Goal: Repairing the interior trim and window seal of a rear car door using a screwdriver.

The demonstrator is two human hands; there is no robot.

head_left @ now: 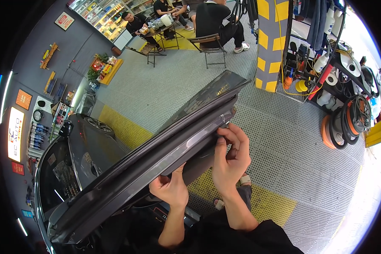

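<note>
Fingers (173, 180) of the left hand (170, 189) curl up under the lower edge of the open car door (156, 156), closed on its underside near the middle of its length; the fingertips are hidden behind the frame. To the right, the right hand (230, 158) clamps the top rear corner of the door, its thumb pressed flat along the dark trim strip (186, 139) and the other fingers (237, 135) wrapped over the end of the frame, gripping it. Both forearms rise from the lower edge in black sleeves.

At far left a grey wall (29, 76) carries signs and tool racks. The dark car (72, 161) stands beside it, with a wheel (99, 125) showing above the bonnet. The door runs slantwise from lower left to upper centre, its window glass (211, 91) tilted up toward the room. Under it lies a grated floor (283, 139) with yellow panels (122, 127), and a sandalled foot (243, 180) shows just below the right wrist. Farther back, people (216, 19) sit on folding chairs about a small surface (165, 29). A yellow-and-grey pillar (270, 42) stands right of centre, and at far right a rack (347, 84) holds bottles, hoses and coiled cable.
</note>
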